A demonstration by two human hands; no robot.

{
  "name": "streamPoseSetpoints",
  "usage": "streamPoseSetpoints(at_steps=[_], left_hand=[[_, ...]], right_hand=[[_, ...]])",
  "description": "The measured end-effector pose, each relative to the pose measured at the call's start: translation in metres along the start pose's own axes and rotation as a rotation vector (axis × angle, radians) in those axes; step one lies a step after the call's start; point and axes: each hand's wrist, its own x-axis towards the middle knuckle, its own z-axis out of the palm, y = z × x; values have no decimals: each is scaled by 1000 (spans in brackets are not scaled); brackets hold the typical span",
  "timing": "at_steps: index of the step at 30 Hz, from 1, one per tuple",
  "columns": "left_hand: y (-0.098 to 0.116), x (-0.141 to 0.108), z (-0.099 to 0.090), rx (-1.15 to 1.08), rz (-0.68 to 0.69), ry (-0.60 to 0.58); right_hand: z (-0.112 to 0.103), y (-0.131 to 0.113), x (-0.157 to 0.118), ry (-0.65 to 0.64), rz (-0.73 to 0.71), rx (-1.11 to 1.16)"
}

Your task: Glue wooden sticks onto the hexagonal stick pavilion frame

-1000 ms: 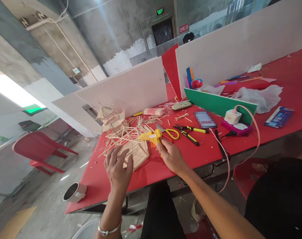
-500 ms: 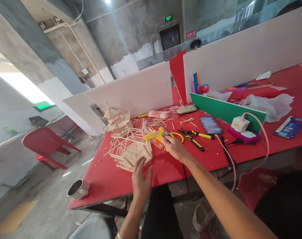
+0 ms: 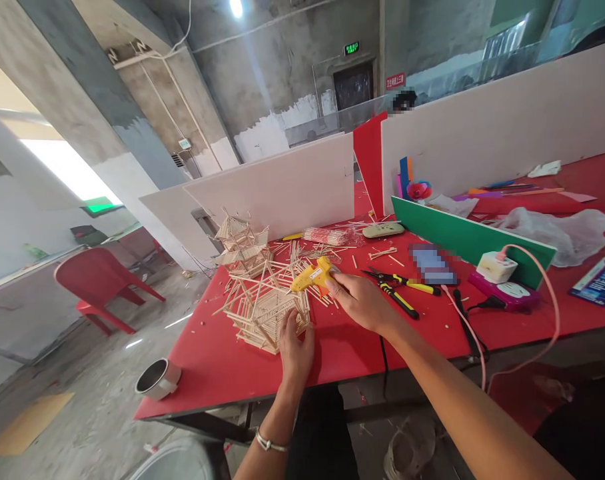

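A yellow glue gun [image 3: 313,275] is in my right hand [image 3: 355,300], fingers wrapped around its handle. Its nozzle points left, over a model made of thin wooden sticks [image 3: 262,310]. My left hand [image 3: 296,347] is at the model's near right corner, fingers over the edge and thumb to the right side; the exact contact is partly hidden. Behind the model stands a tiered stick structure [image 3: 242,250], like a small pagoda. Loose sticks [image 3: 327,293] lie around the glue gun. To the right of it, pliers with black and yellow handles [image 3: 400,300] rest on the red table [image 3: 222,373].
A grey cup [image 3: 158,379] stands at the table's left corner. Farther right are a phone [image 3: 434,265], a purple power strip [image 3: 505,291] with cables, and a green board [image 3: 467,230]. White panels [image 3: 292,173] close off the back. A red chair [image 3: 100,280] stands left.
My left hand has moved up onto the corner of the stick model. The glue gun has tilted nozzle-down, closer to the model. The whole view has shifted slightly.
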Motion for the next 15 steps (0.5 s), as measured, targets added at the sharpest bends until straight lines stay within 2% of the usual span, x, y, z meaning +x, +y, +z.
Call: streamPoseSetpoints(at_steps=[3, 8, 11, 15], left_hand=[[-3, 5, 0, -36, 15, -12], [-3, 9, -2, -145, -96, -41], [-2, 10, -3, -183, -129, -59], [-3, 13, -7, -71, -62, -52]], right_hand=[[-5, -21, 2, -65, -128, -201], [-7, -35, 5, -96, -150, -328], [-10, -28, 5, -92, -62, -245], [-7, -5, -2, -79, 74, 17]])
